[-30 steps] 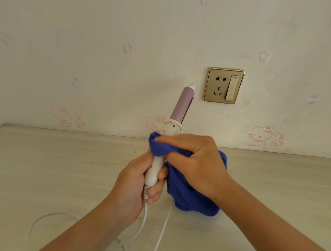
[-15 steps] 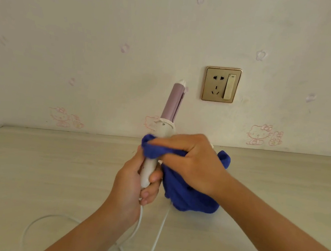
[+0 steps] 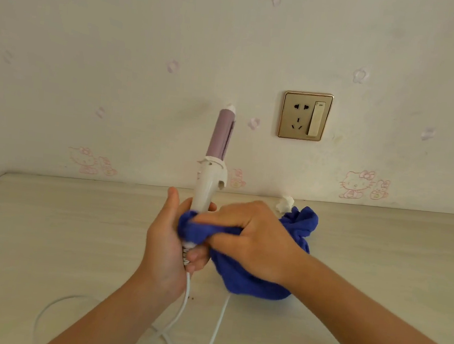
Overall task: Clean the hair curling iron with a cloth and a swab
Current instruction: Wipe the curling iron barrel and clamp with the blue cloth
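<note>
Gripping cloth (image 3: pixel 253 282), right hand (image 3: pixel 253 240) lower (curling iron (image 3: pixel 207 182) base)

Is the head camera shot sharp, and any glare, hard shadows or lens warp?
Head view: sharp on the curling iron and cloth; soft even light, no glare, no hard shadows; the wall socket looks slightly skewed, likely wide-angle warp.

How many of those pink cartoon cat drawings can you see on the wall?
2 show plainly: a cat drawing at far left and another at right. A pink scrap beside the curling iron may belong to a third, hidden behind it.
</note>
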`<state>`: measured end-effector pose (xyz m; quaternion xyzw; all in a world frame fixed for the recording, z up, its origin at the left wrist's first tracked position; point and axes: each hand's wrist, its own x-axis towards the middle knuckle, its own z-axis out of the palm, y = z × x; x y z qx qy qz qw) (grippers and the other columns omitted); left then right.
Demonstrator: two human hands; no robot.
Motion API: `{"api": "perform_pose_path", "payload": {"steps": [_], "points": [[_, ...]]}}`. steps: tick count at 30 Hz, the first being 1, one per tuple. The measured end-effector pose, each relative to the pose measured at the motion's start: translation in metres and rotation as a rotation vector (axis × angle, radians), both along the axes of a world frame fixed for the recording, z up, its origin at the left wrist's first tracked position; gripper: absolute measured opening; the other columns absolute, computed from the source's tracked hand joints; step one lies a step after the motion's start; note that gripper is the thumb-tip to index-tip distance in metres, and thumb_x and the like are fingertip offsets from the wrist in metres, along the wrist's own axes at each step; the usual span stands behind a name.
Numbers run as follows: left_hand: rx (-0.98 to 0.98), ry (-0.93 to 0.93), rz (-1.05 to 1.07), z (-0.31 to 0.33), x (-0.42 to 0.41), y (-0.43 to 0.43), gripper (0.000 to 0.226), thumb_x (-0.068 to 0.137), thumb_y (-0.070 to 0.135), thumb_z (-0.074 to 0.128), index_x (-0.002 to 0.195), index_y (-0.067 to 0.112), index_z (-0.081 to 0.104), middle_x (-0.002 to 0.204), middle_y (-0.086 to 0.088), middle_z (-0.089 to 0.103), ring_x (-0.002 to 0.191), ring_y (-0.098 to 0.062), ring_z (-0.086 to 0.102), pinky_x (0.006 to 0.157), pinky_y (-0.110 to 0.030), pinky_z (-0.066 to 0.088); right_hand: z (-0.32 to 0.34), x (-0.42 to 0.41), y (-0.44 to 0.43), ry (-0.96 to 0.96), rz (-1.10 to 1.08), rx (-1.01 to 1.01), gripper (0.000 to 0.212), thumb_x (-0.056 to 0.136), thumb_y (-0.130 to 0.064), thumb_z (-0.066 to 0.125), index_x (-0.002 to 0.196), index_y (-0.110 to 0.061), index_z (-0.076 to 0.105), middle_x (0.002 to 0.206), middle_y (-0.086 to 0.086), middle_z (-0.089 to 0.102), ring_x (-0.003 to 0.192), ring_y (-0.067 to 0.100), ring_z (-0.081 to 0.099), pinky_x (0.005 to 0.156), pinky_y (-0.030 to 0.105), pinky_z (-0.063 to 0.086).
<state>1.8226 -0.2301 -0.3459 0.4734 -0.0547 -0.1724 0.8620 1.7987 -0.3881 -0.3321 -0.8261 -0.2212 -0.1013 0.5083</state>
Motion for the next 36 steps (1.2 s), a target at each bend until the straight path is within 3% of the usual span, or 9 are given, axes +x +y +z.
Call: {"api": "perform_pose_path", "payload": {"steps": [5, 9, 12, 19, 23, 26, 28, 32, 36], "points": [[0.042, -0.036, -0.136, -0.003, -0.010, -0.013, 0.062, 0.102, 0.059, 0.035, 0.105, 0.006, 0.066, 0.070, -0.005, 0.049, 0.032, -0.008, 0.028, 0.032, -0.015, 0.023, 0.014, 0.010, -0.021, -0.231, -0.422, 0.221, 0.042, 0.092, 0.002, 0.066, 0.115, -0.031, 0.080, 0.096, -0.005, 0.080, 0.087, 0.015, 0.074, 0.081, 0.022, 0.057], [0.047, -0.011, -0.058, 0.001, -0.003, -0.010, 0.064, 0.098, 0.060, 0.040, 0.080, 0.008, 0.072, 0.058, -0.007, 0.046, 0.031, -0.009, 0.031, 0.031, -0.016, 0.021, 0.011, 0.000, -0.015, -0.058, -0.071, 0.190, 0.041, 0.087, 0.011, 0.063, 0.112, -0.017, 0.081, 0.095, -0.008, 0.081, 0.084, 0.008, 0.077, 0.079, 0.018, 0.058], [0.058, -0.001, 0.036, 0.006, 0.004, -0.001, 0.059, 0.095, 0.061, 0.046, 0.084, 0.012, 0.076, 0.057, -0.008, 0.053, 0.037, -0.015, 0.041, 0.030, -0.018, 0.025, 0.002, -0.005, 0.003, 0.117, 0.167, 0.083, 0.038, 0.089, 0.005, 0.065, 0.119, -0.013, 0.078, 0.104, 0.003, 0.081, 0.092, 0.019, 0.080, 0.092, 0.036, 0.061], [0.088, -0.042, -0.160, -0.001, -0.012, -0.013, 0.053, 0.097, 0.059, 0.043, 0.094, 0.011, 0.066, 0.068, -0.001, 0.049, 0.034, -0.007, 0.027, 0.032, -0.016, 0.022, 0.017, 0.009, -0.022, -0.219, -0.398, 0.213, 0.038, 0.093, 0.002, 0.066, 0.118, -0.023, 0.079, 0.099, 0.001, 0.080, 0.095, 0.023, 0.074, 0.093, 0.045, 0.058], [0.109, -0.043, -0.066, 0.005, -0.004, -0.014, 0.042, 0.091, 0.048, 0.055, 0.087, 0.007, 0.066, 0.062, -0.004, 0.051, 0.036, -0.011, 0.036, 0.034, -0.020, 0.023, 0.014, 0.004, -0.019, -0.164, -0.236, 0.181, 0.040, 0.089, 0.007, 0.064, 0.115, -0.018, 0.080, 0.095, -0.005, 0.080, 0.088, 0.015, 0.076, 0.083, 0.028, 0.059], [0.085, 0.025, 0.047, 0.009, 0.005, -0.004, 0.038, 0.083, 0.043, 0.060, 0.076, 0.010, 0.077, 0.063, -0.006, 0.064, 0.048, -0.015, 0.057, 0.041, -0.024, 0.036, 0.003, -0.004, 0.002, 0.020, 0.059, 0.094, 0.037, 0.088, 0.005, 0.067, 0.114, -0.017, 0.080, 0.096, -0.002, 0.081, 0.087, 0.017, 0.079, 0.091, 0.033, 0.060], [0.084, 0.045, 0.056, 0.008, 0.007, 0.000, 0.043, 0.091, 0.041, 0.056, 0.077, 0.010, 0.081, 0.067, -0.007, 0.069, 0.054, -0.017, 0.063, 0.045, -0.026, 0.041, -0.002, -0.002, 0.006, -0.054, -0.001, -0.009, 0.036, 0.088, -0.001, 0.070, 0.115, -0.023, 0.080, 0.098, -0.005, 0.081, 0.093, 0.015, 0.077, 0.100, 0.036, 0.056], [0.159, -0.106, 0.070, 0.005, -0.001, -0.006, 0.036, 0.103, 0.029, 0.047, 0.082, 0.003, 0.060, 0.059, -0.010, 0.051, 0.037, -0.014, 0.037, 0.035, -0.021, 0.024, 0.010, 0.003, -0.007, -0.234, -0.311, 0.128, 0.040, 0.089, -0.006, 0.066, 0.116, -0.032, 0.080, 0.090, -0.008, 0.078, 0.085, 0.016, 0.072, 0.084, 0.031, 0.057], [0.289, -0.173, 0.018, 0.001, -0.008, -0.012, 0.051, 0.106, 0.049, 0.040, 0.087, 0.007, 0.061, 0.061, -0.008, 0.050, 0.037, -0.015, 0.032, 0.038, -0.023, 0.023, 0.016, 0.005, -0.018, -0.274, -0.417, 0.211, 0.042, 0.094, 0.000, 0.066, 0.117, -0.033, 0.078, 0.093, 0.000, 0.079, 0.086, 0.021, 0.071, 0.084, 0.037, 0.058]]}}
